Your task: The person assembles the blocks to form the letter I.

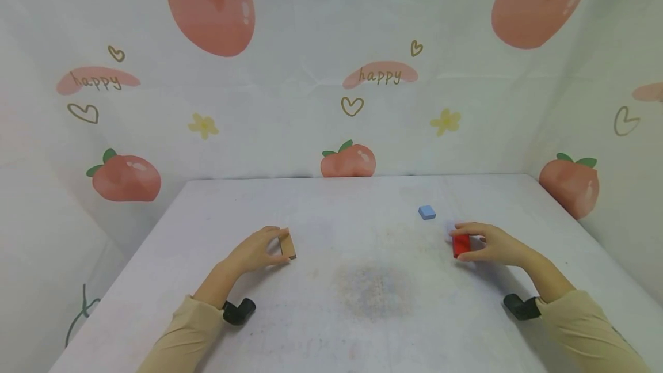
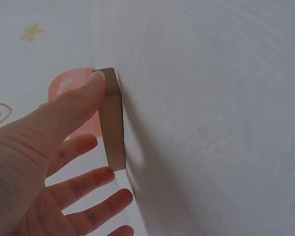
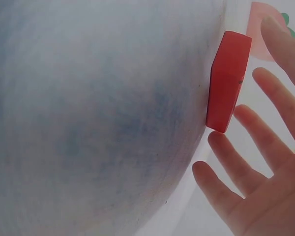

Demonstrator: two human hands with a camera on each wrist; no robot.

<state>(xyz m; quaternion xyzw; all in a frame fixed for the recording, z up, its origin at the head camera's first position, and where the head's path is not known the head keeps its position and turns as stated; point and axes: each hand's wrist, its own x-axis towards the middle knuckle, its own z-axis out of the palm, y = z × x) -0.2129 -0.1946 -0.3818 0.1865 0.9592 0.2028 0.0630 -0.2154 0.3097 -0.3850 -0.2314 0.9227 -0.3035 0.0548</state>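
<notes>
On the left half of the table, my left hand (image 1: 260,249) spans a tan wooden block (image 1: 287,244) lengthwise. Its thumb rests on one end of the block (image 2: 112,125) in the left wrist view, and a fingertip meets the opposite end. The other fingers are spread. Over to the right, my right hand (image 1: 491,244) surrounds a red block (image 1: 461,244) loosely. In the right wrist view the thumb is apart from the red block (image 3: 228,82), and the spread fingers lie close beside its lower end. Both blocks rest on the table.
A small blue block (image 1: 427,212) lies behind and left of the red one. The white table (image 1: 331,327) has a grey smudge in its middle. A white curtain with peach prints (image 1: 290,85) stands behind the table. Black wrist devices (image 1: 239,311) sit at both cuffs.
</notes>
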